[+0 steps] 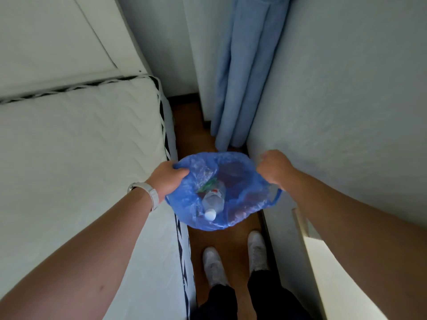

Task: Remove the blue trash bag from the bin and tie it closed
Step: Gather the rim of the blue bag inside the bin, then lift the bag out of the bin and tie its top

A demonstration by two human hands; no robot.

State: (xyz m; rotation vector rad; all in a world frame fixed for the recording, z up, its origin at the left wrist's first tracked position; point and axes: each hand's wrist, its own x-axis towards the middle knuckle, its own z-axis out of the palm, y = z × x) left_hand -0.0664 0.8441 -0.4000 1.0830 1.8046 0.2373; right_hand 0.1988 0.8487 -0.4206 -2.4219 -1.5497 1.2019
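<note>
Blue trash bag (240, 199): mouth open, suspended above floor between mattress (80, 144) and wall; bin not visible. Bottle (213, 203) inside. Left hand (167, 179) and right hand (273, 167) each clenched on opposite rim sections. Step: removal apparently complete. Next: gather rim sections, knot

Narrow strip of floor between a bed and a wall

A white quilted mattress (76, 144) with black-and-white zigzag edging fills the left side, its long edge bordering the brown wooden floor (196, 125). A pale blue curtain (245, 72) hangs in folds at the far end, its hem reaching the floor beside the white textured wall (346, 93) on the right. Two white shoes (213, 264) stand on the floor at the near end, below dark trouser legs (219, 301)
</note>
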